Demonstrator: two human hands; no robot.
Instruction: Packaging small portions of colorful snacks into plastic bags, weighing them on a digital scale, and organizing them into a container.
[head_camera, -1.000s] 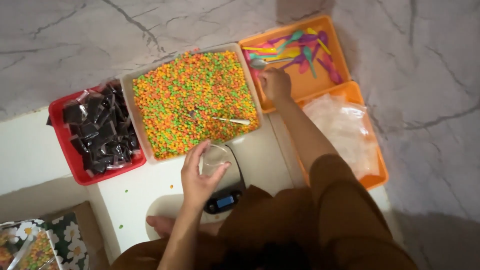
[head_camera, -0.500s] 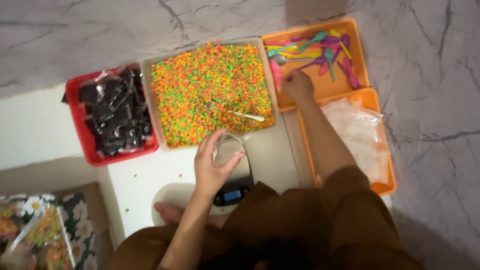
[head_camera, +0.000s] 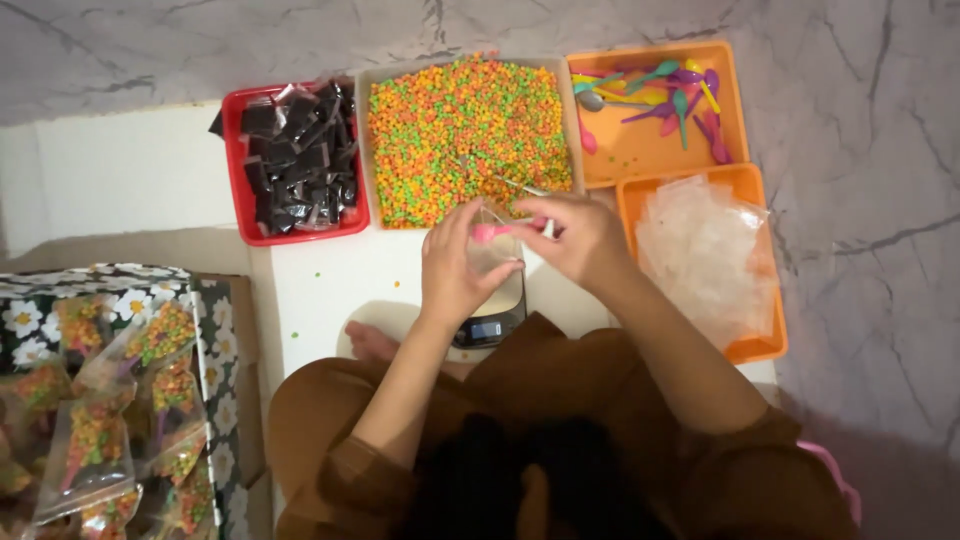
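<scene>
While the left hand (head_camera: 455, 265) grips the clear bag (head_camera: 492, 250) over the scale (head_camera: 490, 320), the right hand (head_camera: 578, 235), pinching a pink spoon (head_camera: 500, 231), should slide it in squarely.

black sachets (head_camera: 298, 160) fill the red tray (head_camera: 236, 180); a small lit scale screen (head_camera: 487, 329) below

Both arms reach forward from the body and bend at the elbows, so the hands meet in the middle. The left hand (head_camera: 455, 265) is turned with its back to the camera; its fingers curl forward in a closed grip. The right hand (head_camera: 575, 240) is just beside it, almost touching, with the fingers bent and pinched together toward the left. Brown sleeves are pushed up near the elbows. One bare foot (head_camera: 372, 343) shows under the left forearm.
</scene>
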